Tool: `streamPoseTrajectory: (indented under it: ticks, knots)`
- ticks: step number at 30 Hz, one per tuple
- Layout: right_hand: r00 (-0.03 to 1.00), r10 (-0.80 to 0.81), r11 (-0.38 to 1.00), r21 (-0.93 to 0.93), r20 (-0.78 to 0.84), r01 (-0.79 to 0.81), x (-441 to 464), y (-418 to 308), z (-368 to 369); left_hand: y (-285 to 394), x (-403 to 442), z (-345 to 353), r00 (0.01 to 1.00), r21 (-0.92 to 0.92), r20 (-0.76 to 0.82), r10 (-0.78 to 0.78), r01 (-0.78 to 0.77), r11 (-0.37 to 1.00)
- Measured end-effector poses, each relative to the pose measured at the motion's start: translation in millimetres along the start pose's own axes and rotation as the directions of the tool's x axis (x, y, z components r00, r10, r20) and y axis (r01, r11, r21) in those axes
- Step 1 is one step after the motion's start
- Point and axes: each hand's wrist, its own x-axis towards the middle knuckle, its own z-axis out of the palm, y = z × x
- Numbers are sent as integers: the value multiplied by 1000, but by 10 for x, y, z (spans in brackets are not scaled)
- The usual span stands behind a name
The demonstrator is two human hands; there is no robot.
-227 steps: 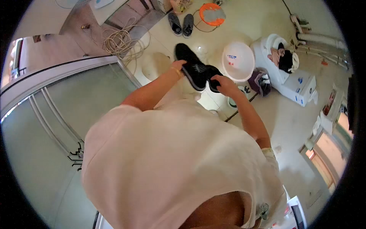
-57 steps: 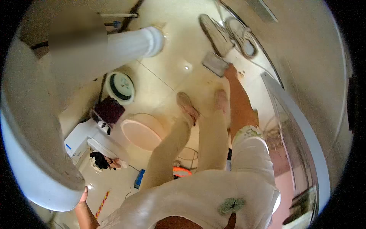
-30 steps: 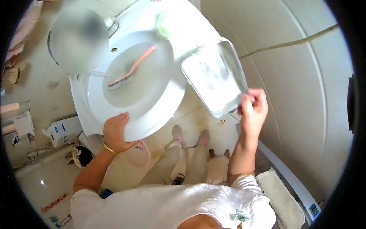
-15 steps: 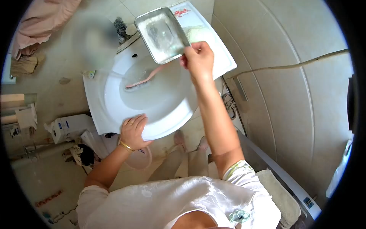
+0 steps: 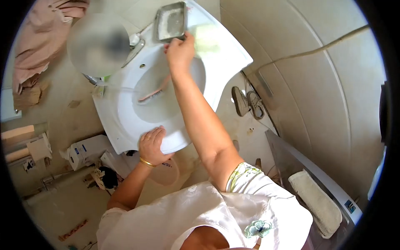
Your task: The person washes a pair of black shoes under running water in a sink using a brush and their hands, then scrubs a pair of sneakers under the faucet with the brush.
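My right hand (image 5: 181,52) is closed on the near edge of a metal tray (image 5: 171,21), which is at the back rim of the white sink (image 5: 123,114). Some whitish residue shows inside the tray. My left hand (image 5: 152,146) rests on the sink's front rim, its fingers lying flat and a gold bracelet on the wrist. In the basin lies a pink brush (image 5: 155,94), bristles down to the left, its handle partly hidden by my right forearm. A pale green item (image 5: 207,38) sits on the counter right of the tray.
A faucet (image 5: 89,79) stands at the sink's left. Shoes (image 5: 246,102) lie on the floor to the right. A pink basin (image 5: 166,171) is below the sink, with a white box (image 5: 85,152) to its left. A rolled towel (image 5: 316,204) hangs at lower right, and pink cloth (image 5: 46,37) at upper left.
The tray, held in my right hand, has moved from right of the sink up and leftward to its back rim. My left hand has stayed on the front rim. Shoes have come into view on the right.
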Motion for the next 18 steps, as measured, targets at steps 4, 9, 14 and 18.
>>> streamPoseTrajectory:
  ticks: [4, 9, 14, 18]
  knots:
    - [924, -1, 1000, -8, 383, 4, -447, -515, -399, -69, -74, 137, 999, -45, -21, 48, -49, 998]
    - [723, -274, 955, 90, 635, 283, -706, -828, -1943, -48, -30, 179, 997, -32, 16, 77, -76, 997]
    - [926, 307, 919, -320, 218, -230, -293, 708, -3685, -19, 1, 190, 995, -29, 81, 53, -51, 998]
    - [867, 497, 293, -947, 35, -130, 23, 2524, -5307, 91, 132, 235, 996, -55, 75, 37, -33, 998]
